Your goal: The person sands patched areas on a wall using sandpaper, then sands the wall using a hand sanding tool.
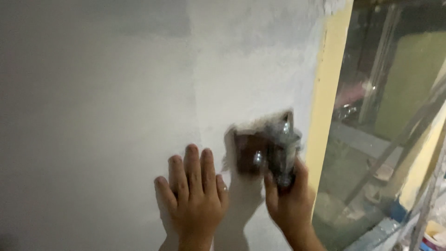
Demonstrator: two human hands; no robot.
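While right hand (291, 200) clamps sanding block (265, 148) to plastered wall (116, 102), left hand (195, 197) flat, holding nothing. Step: smoothing near wall's right edge; next stroke needs even pressure.

A yellow window frame (327, 88) borders the pane, with blurred metal poles (378, 60) beyond.

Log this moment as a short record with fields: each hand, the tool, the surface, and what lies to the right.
left hand: flat on the wall, fingers together and pointing up, holding nothing
right hand: gripping the handle of a sanding block
sanding block: pressed against the wall, blurred, brown pad with a metal clamp
wall: pale grey plaster, smooth, with a darker patch near the top
yellow strip: upright edge at the wall's right end
opening: beyond the strip, poles and debris show, blurred
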